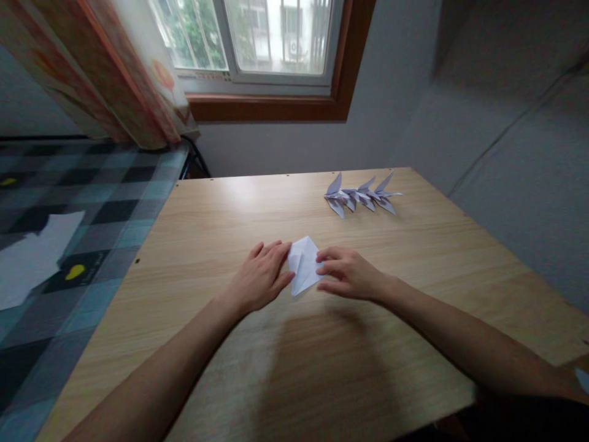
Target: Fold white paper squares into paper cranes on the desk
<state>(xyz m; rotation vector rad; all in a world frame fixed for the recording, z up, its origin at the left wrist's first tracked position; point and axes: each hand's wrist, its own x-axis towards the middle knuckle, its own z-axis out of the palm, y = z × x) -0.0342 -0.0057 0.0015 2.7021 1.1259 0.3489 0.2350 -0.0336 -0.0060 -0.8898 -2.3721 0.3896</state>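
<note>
Head view: my left hand (260, 276) lies flat and open, pressing the left edge of the folded white paper (304, 263). My right hand (350, 274), loosely open, touches its right edge. The wooden table (414, 288) stretches around the paper. 1 row of folded paper cranes (361, 195) lies beyond it.

Place: this is looking like a home bedroom.
Bed: a checked cover (115, 184) is lying beside the wooden table (221, 202).
Window: 1 wood-framed window (276, 37) is letting daylight in (a patterned curtain (115, 80) is hanging at its left).
</note>
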